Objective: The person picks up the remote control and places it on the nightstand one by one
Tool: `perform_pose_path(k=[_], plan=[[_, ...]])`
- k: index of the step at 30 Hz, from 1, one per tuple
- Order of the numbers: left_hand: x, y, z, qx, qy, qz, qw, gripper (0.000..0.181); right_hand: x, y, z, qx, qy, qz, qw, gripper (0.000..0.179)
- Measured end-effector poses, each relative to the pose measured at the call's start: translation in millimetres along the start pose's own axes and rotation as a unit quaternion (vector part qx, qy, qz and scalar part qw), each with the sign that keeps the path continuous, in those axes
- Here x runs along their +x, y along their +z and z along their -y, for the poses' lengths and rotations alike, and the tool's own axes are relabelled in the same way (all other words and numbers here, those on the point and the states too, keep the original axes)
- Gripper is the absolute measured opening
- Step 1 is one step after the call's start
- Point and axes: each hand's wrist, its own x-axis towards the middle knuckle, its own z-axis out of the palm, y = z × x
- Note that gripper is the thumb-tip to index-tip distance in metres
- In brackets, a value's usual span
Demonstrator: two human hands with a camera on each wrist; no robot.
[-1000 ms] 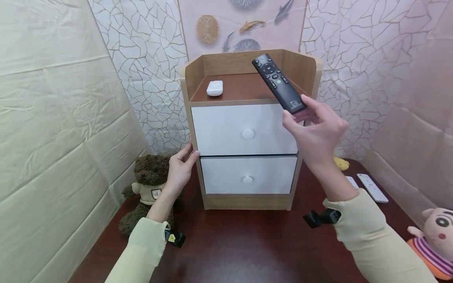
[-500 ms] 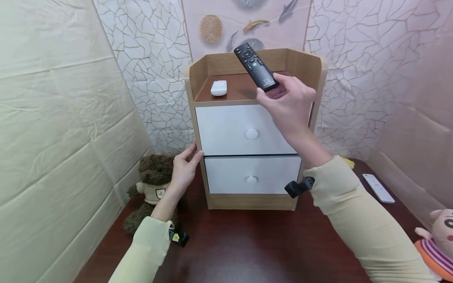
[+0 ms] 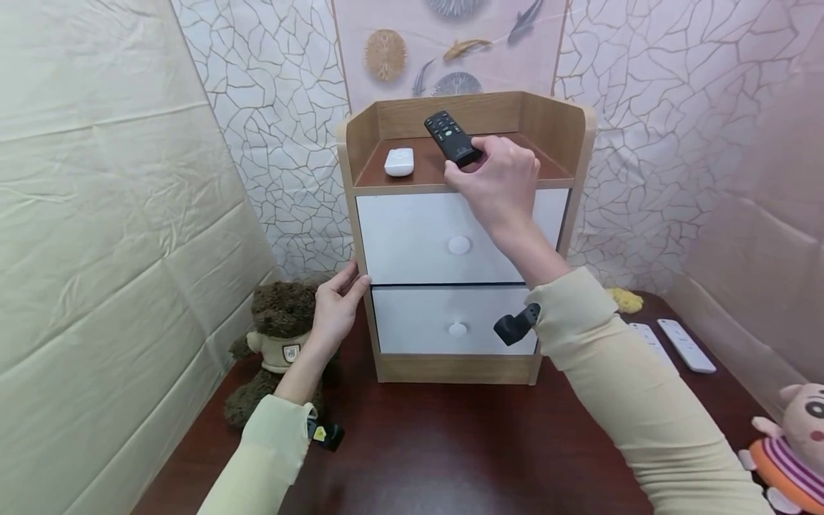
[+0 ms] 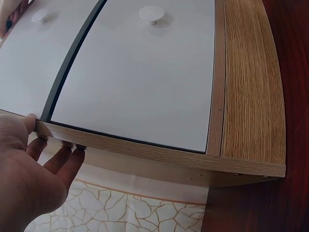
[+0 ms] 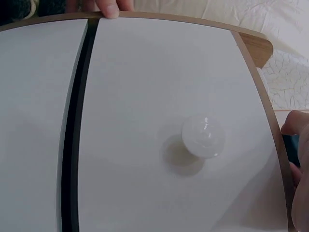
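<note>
A black remote control (image 3: 447,137) is pinched at its near end between the thumb and fingers of my right hand (image 3: 502,175). It overlaps the cabinet's brown top shelf (image 3: 425,170), its far end tilted up and left. On that shelf, left of the remote, lies a small white remote (image 3: 399,162). My left hand (image 3: 336,304) holds the left edge of the two-drawer cabinet (image 3: 453,368), thumb on the front edge, fingers (image 4: 60,159) bent against the side panel. Both white drawers, with round knobs (image 5: 203,135), are pushed in.
A brown teddy bear (image 3: 280,311) sits left of the cabinet. On the right of the dark red table (image 3: 418,450) lie two white remotes, one at the edge (image 3: 686,345), with a yellow object (image 3: 624,300) behind. A pink plush toy (image 3: 801,429) is at the far right.
My right hand has carried the black remote left and then down toward the top shelf. The left hand stays on the cabinet's edge.
</note>
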Motion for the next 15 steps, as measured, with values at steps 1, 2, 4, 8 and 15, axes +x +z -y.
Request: perform_pose_path(k=[1,2,4,8,15], plan=[[0.1,0.1,0.2,0.001,0.000,-0.001,1.0000,0.056,0.0,0.9,0.3,-0.005,0.005,0.005,1.0000,0.034],[0.2,0.4,0.1,0.001,0.000,-0.001,1.0000,0.056,0.0,1.7,0.5,-0.011,0.010,0.010,0.9998,0.034],[0.2,0.8,-0.1,-0.001,0.001,0.001,1.0000,0.056,0.4,2.6,1.2,-0.018,0.023,0.018,0.9994,0.035],[-0.2,1.1,-0.8,-0.002,0.000,0.002,1.0000,0.056,2.4,3.0,3.0,-0.025,0.049,0.038,0.9977,0.039],[-0.8,0.5,-0.1,0.002,0.001,-0.006,1.0000,0.057,5.0,2.2,6.8,-0.031,0.081,0.061,0.9944,0.041]])
